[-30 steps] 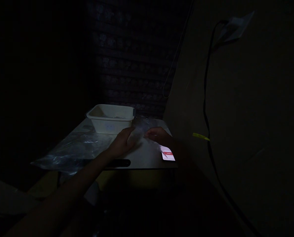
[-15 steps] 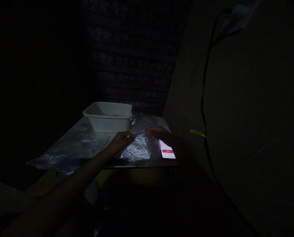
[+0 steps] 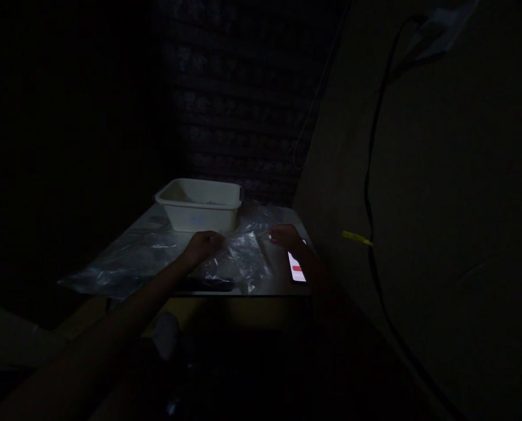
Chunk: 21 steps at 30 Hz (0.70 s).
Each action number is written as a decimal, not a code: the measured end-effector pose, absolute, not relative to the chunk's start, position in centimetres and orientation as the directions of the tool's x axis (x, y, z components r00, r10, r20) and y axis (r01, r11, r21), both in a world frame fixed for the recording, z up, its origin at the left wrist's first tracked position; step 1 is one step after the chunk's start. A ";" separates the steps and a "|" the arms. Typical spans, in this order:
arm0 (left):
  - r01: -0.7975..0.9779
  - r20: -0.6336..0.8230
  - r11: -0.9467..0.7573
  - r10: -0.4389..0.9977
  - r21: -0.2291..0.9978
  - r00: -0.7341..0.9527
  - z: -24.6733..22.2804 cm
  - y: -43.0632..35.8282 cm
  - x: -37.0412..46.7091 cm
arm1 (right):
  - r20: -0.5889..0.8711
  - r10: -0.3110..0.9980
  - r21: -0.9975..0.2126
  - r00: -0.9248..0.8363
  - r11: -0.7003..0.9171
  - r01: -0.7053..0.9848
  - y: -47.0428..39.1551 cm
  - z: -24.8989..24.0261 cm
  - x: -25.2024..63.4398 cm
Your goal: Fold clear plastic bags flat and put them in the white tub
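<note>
In the head view, the clear bag (image 3: 246, 257) was over the bench (image 3: 278, 283), between your hands and nearer you than the tub (image 3: 203, 217). Your left hand (image 3: 200, 245) looked pinched on its edge; your right hand (image 3: 286, 235) had curled fingers beside it, near the phone (image 3: 297, 268), but whether they gripped film you could not tell. The bag looked very light, limp, slick and easily torn, likely best taken by two upper corners, fingertips flat.
</note>
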<state>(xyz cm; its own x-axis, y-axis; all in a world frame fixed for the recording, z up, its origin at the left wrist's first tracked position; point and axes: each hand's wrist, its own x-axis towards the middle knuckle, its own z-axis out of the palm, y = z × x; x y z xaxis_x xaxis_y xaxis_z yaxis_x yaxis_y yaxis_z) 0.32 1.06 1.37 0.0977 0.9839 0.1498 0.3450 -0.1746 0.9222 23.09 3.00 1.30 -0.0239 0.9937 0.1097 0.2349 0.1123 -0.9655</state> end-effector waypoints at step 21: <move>0.593 0.555 -0.446 0.832 0.671 -0.003 4.2 -0.3 0.2 | 0.447 0.895 -0.788 0.000 0.393 0.473 1.3 5.6 19.7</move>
<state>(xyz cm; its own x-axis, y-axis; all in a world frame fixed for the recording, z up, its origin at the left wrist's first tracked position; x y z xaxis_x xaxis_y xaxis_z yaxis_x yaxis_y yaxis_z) 0.22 -0.33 4.21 -0.0027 0.8317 0.5553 0.5929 -0.4458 0.6706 19.68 1.29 5.64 0.0004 0.8948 0.4465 0.4730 0.3932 -0.7884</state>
